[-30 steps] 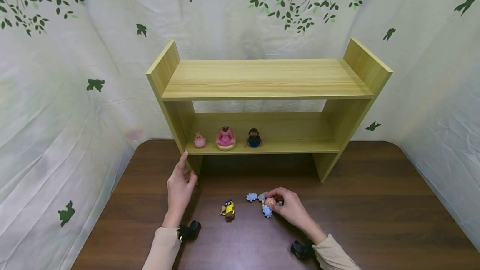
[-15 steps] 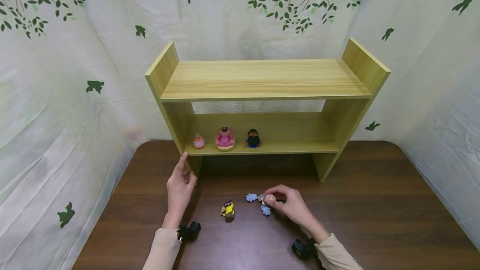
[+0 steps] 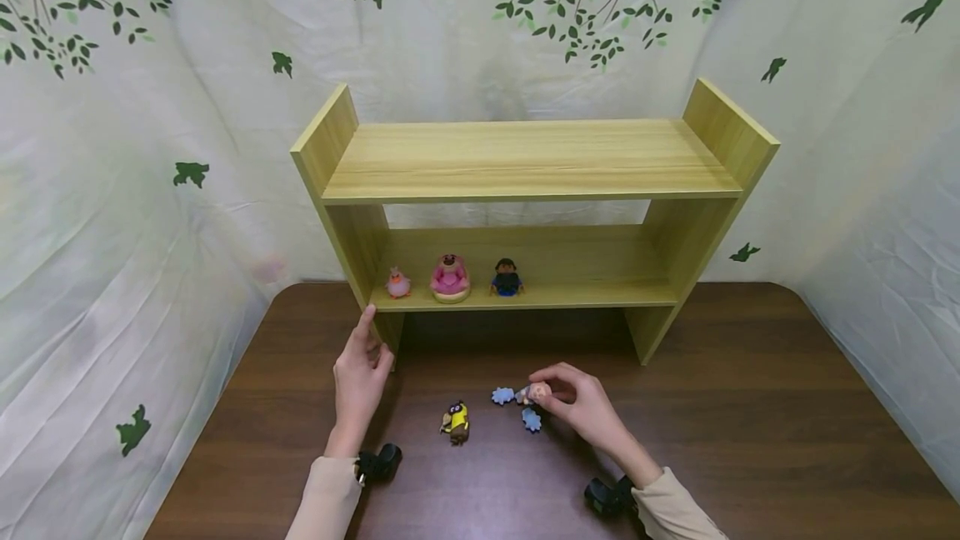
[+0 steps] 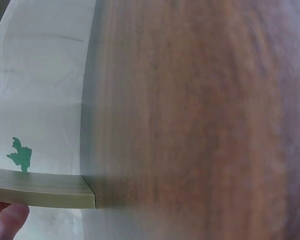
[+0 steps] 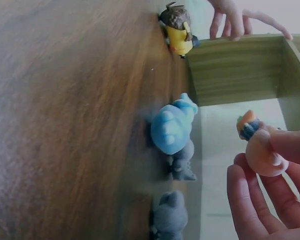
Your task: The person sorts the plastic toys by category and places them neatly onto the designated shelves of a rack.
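Note:
My right hand (image 3: 581, 407) pinches a small figurine (image 5: 264, 155) between thumb and fingers. It has a round peach-coloured head and a dark blue body with an orange part. In the head view this figurine (image 3: 537, 392) is just above the table, over the small toys. A light-blue toy (image 5: 170, 130) and grey toys (image 5: 171, 217) lie below it in the right wrist view. My left hand (image 3: 360, 382) touches the left side of the wooden shelf (image 3: 532, 297) with an extended index finger. Between the hands lies a yellow-and-brown figurine (image 3: 455, 423).
On the middle board stand a small pink bird-like figure (image 3: 398, 282), a pink bear figure (image 3: 450, 277) and a dark-haired figure in blue (image 3: 507, 277). The shelf's upper board (image 3: 525, 161) has raised side panels. A leaf-printed curtain (image 3: 225, 107) hangs behind the brown table (image 3: 750, 440).
The right hand has raised the figurine slightly, away from the light-blue toy that it partly covered. The left hand stays at the shelf's side.

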The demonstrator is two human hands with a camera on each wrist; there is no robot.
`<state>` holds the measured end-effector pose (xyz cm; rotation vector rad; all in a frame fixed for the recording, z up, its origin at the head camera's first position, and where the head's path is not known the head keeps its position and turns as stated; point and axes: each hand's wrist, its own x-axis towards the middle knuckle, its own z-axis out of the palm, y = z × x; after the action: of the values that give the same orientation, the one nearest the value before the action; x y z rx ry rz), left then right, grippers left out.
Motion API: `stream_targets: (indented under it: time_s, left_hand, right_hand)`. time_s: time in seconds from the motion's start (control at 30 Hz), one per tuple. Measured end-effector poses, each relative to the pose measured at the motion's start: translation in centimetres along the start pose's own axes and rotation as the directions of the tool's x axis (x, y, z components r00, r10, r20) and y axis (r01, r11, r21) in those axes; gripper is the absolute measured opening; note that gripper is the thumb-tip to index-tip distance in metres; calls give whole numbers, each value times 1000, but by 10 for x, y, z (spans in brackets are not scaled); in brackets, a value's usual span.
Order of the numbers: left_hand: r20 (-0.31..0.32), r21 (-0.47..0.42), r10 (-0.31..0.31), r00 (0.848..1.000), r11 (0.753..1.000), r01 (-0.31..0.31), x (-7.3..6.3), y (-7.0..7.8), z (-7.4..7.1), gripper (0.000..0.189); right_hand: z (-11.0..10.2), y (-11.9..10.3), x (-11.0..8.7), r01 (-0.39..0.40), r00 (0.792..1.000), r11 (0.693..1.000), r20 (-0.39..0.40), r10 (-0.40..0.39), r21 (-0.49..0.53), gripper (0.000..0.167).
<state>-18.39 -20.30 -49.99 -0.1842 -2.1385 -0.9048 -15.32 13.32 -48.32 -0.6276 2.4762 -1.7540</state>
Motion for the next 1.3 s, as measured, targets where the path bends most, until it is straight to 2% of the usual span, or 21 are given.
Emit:
stream_targets:
  time_s: [0.2,0.33,0.67,0.9,1.07,1.3]
  left_hand:
    - [-15,6,18,1000,1000,-18,-1,0,0,79]
    - [-23,3,25,999,1000,-25,0,-1,1,79]
    - [-26,-2,28,999,1000,-28,0,-1,0,78]
    - [-31,-2,32,999,999,-32,0,0,1,76]
    - [-37,-18,26,999,999,-27,0,2,1,75]
    - [-34,-26,17,999,1000,-18,0,2,0,75]
  right_hand:
    - [-3,-30,-3,54,999,996,-8,-53,66,23]
    - [-5,-42,-5,54,999,994,-5,-54,97,22]
    - [-7,-48,-5,71,997,989,9,-73,133,22]
    - [-6,-25,-2,79,996,987,19,-83,143,24]
    - [-6,-24,-1,121,992,982,15,-125,145,24]
    - [-10,-57,-5,146,989,981,7,-148,131,21]
